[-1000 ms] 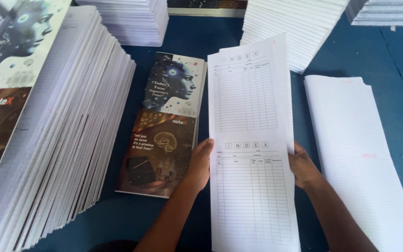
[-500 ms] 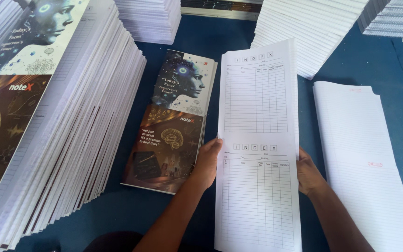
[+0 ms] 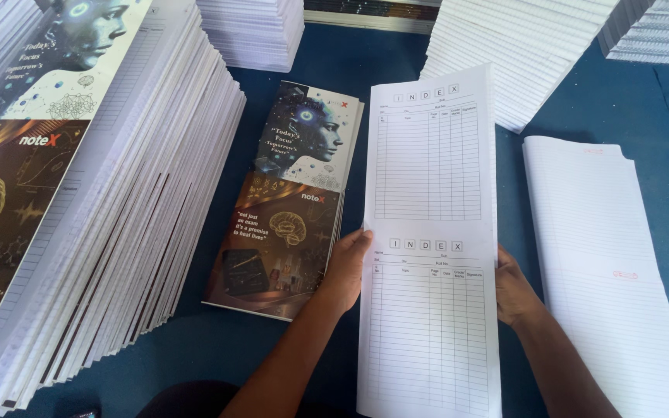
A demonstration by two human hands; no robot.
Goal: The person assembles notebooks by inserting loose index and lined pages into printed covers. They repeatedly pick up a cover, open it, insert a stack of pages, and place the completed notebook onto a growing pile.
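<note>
A long white bundle of ruled sheets (image 3: 431, 232), its top page printed with two table grids, lies on the blue table (image 3: 396, 50) in front of me. My left hand (image 3: 346, 267) presses against its left edge at mid-length. My right hand (image 3: 514, 288) holds the right edge opposite. Just left of the bundle rests a small pile of printed covers (image 3: 284, 201) showing a robot-like face above and dark brown artwork below; my left hand lies next to its right edge.
A tall leaning stack of bound sheets topped by the same cover (image 3: 79, 201) fills the left side. A flat pile of lined white sheets (image 3: 609, 263) lies at the right. More white paper stacks (image 3: 520, 54) (image 3: 253, 31) stand along the back.
The view has shifted slightly, so everything sits a little further right and lower. Both hands stay on the edges of the white bundle.
</note>
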